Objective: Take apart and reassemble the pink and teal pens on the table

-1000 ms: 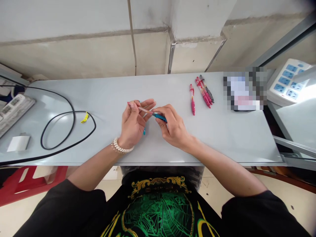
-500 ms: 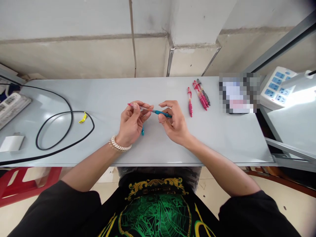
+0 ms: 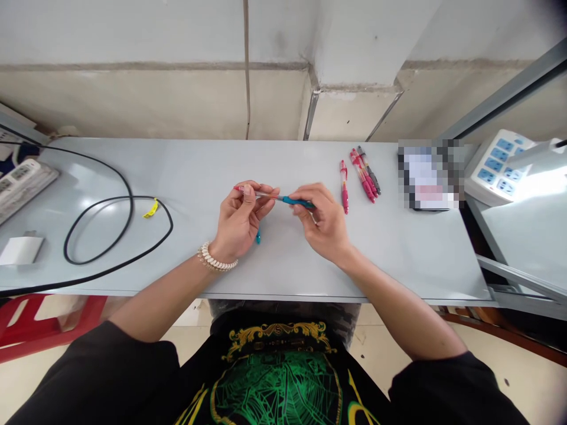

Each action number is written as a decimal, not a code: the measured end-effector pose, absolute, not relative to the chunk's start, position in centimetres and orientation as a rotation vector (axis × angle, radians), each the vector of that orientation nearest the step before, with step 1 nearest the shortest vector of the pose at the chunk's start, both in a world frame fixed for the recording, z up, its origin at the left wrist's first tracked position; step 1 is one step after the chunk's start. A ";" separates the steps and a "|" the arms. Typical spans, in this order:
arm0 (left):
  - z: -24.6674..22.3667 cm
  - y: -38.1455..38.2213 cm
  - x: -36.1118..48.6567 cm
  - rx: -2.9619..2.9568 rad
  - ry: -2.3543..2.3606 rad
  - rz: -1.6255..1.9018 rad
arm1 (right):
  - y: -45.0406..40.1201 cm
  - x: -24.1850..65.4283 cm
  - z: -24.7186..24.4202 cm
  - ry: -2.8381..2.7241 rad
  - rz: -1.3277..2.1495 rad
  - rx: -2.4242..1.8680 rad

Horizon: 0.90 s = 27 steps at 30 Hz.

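Between my two hands a slim pen (image 3: 284,199) is held almost level above the table. Its left end is pink, its middle clear and its right part teal. My left hand (image 3: 241,219) pinches the clear barrel near the pink end with thumb and fingers. My right hand (image 3: 322,218) is closed around the teal part, thumb below and fingers above. Partly hidden behind my left hand, a small teal piece (image 3: 258,237) lies on the table; I cannot tell what it is.
Right of my hands lie a pink pen (image 3: 344,186), more pink pens (image 3: 363,175) and a grey pen (image 3: 370,171). Farther right are a pixelated phone-like object (image 3: 425,177) and a power strip (image 3: 500,165). A black cable (image 3: 128,251) loops at left near a white adapter (image 3: 21,250).
The raised fingers of my right hand have come down onto the pen's teal part, and that hand has shifted slightly right. My left hand keeps its pinch. The view has shifted slightly.
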State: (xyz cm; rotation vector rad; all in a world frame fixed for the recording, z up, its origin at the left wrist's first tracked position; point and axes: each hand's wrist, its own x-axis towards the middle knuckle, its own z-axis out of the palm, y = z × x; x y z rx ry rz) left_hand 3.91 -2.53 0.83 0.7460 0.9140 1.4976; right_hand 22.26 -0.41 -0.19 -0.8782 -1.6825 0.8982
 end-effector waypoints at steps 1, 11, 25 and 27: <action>0.9 -2.5 3.9 0.743 0.914 1.498 | -0.4 22.3 -0.2 -1.681 0.917 -0.891; 1.0 -2.7 4.1 0.781 0.968 1.510 | -0.6 22.6 0.2 -1.626 1.047 -0.956; 4.1 -2.5 3.6 0.547 0.809 1.436 | -2.4 20.0 -2.0 -2.076 0.928 -0.880; 4.2 -2.5 3.5 0.541 0.805 1.436 | -2.5 20.0 -2.0 -2.095 0.897 -0.888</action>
